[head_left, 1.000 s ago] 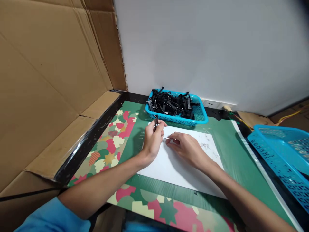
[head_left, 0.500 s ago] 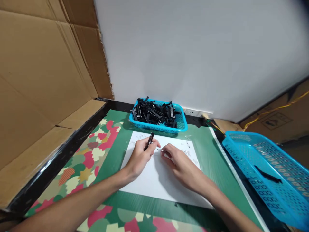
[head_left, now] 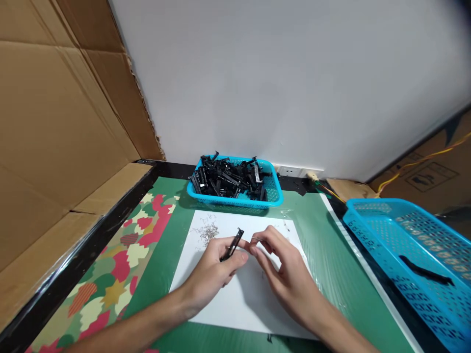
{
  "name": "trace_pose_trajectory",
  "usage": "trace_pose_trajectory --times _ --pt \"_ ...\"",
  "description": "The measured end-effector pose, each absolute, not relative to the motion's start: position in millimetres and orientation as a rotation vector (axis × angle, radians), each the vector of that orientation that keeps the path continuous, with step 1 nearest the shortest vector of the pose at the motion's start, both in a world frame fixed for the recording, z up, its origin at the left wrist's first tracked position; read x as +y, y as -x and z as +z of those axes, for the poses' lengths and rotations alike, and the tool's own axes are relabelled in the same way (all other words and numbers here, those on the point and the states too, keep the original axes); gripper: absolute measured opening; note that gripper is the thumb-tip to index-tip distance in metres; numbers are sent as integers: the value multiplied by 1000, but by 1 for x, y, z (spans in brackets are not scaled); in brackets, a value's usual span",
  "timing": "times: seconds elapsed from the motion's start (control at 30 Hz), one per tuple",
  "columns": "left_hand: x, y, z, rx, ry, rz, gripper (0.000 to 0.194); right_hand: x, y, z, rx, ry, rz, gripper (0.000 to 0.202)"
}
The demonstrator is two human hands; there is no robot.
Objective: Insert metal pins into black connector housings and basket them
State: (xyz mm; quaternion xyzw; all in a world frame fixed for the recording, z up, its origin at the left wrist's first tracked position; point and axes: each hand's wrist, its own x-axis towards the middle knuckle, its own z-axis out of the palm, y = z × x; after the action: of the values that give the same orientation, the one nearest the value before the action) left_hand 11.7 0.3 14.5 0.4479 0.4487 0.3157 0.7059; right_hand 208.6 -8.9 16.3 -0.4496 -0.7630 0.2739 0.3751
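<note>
White paper (head_left: 221, 306) beneath slim, glossy black part (head_left: 232, 244).

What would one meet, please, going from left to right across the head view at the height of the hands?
Cardboard, black table edge, patterned covering, left hand holding a black part, right hand holding a thin metal piece, blue basket containing a black strip.

Thin piece (head_left: 256, 239) in the right hand (head_left: 285, 267), too small to identify
</note>
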Motion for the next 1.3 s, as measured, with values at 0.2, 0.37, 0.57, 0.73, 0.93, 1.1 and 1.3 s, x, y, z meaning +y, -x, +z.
trace_pose_trajectory --times 0.2,0.37,0.57,0.73,0.93,1.1,1.3 --pt "2 -9 11 1054 -893 672 46 -2 -222 8 -2245 979 309 22" --pt "7 -5 10 1009 -863 629 39 4 -231 11 -2311 863 106 30" --pt "7 -5 13 935 -863 602 38 5 -232 9 -2199 912 319 22" --pt "7 -5 14 908 -848 581 37 6 -233 13 -2194 934 341 23" --pt "4 -6 15 847 -933 628 43 4 -231 23 -1946 1102 524 14" --pt "-4 -9 15 703 -844 571 61 6 -235 18 -1753 1238 607 10" --pt "-9 -11 13 642 -957 456 45 8 -233 15 -1547 1311 833 20"
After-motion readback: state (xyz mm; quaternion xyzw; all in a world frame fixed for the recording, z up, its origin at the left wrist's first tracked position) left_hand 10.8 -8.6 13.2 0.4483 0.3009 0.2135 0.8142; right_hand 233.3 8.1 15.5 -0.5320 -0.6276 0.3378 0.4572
